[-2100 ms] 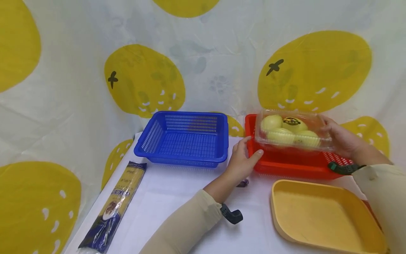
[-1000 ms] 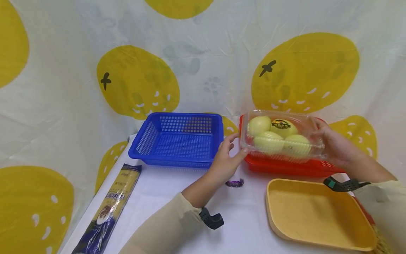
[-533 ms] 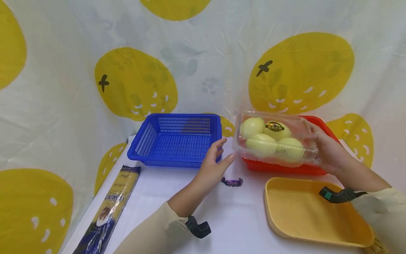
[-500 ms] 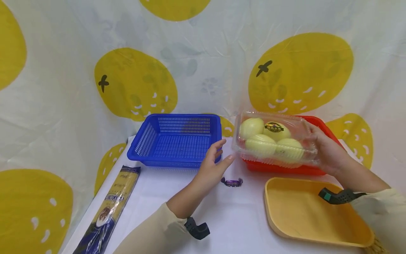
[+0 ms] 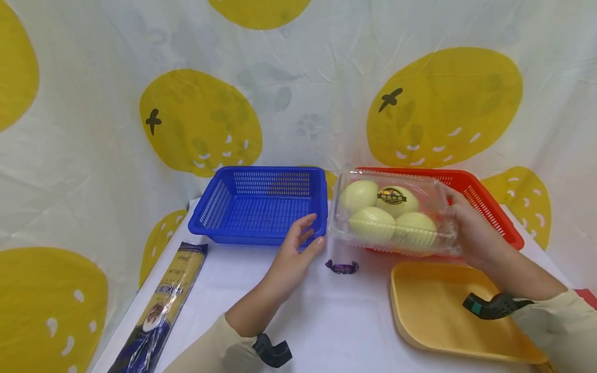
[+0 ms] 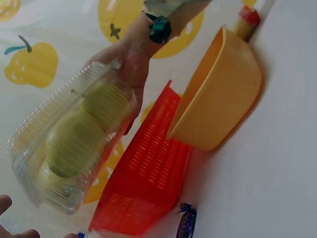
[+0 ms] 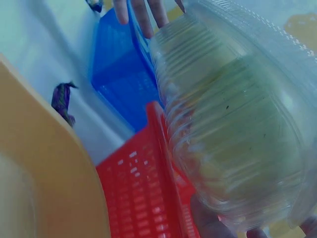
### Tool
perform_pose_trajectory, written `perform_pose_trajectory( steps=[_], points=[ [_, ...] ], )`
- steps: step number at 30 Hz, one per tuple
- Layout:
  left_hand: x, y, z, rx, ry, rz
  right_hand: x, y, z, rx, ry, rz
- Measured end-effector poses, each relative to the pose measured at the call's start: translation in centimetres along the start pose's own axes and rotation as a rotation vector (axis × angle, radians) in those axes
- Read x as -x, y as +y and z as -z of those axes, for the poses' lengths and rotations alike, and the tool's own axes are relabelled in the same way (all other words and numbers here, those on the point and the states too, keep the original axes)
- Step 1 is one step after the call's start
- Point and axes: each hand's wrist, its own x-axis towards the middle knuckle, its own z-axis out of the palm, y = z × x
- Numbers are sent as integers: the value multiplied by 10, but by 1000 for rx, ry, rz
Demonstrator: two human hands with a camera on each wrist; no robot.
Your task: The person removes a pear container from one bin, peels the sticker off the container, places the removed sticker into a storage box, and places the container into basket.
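My right hand (image 5: 478, 235) grips the right end of a clear plastic clamshell box (image 5: 392, 210) holding several pale yellow-green fruits and bearing a dark label. The box is raised over the front left of the red basket (image 5: 496, 212), tilted toward me. In the left wrist view, the right hand (image 6: 130, 67) has the box (image 6: 74, 139) above and apart from the basket (image 6: 143, 173). My left hand (image 5: 289, 264) hovers by the front right corner of the blue basket (image 5: 261, 235), fingers loosely extended with nothing in them. In the right wrist view, the box (image 7: 237, 119) covers much of the scene.
A purple wrapped candy (image 5: 342, 267) lies on the white table between the hands. The yellow tray (image 5: 443, 321) stands under my right forearm. A long pasta packet (image 5: 163, 305) lies along the left edge. A patterned curtain (image 5: 322, 77) hangs behind.
My right hand has carried the fruit box left and lower, showing more of the red basket. My left hand has drawn away from that basket's rim, leftward and toward me.
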Motion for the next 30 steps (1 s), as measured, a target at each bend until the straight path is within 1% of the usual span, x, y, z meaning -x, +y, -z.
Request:
perform_pose_trajectory(
  steps=[2,6,9,14,17,20,25,30],
  points=[
    [2,-1,3,1,3,-13,0,1,-6,5,3,-3],
    [8,-3,8,-7,4,-23,3,2,-19,15,35,-51],
    [14,-3,13,-22,0,-35,5,2,-26,31,63,-85],
    [24,-3,20,-42,10,-54,10,1,-38,62,93,-114],
    [31,-2,25,-48,26,-57,14,1,-47,83,97,-123],
    [39,-2,29,-50,36,-62,17,4,-55,84,81,-127],
    [52,-1,38,-55,41,-44,21,10,-68,69,71,-127],
    [67,-1,47,-73,54,-33,25,21,-81,42,67,-111]
  ],
)
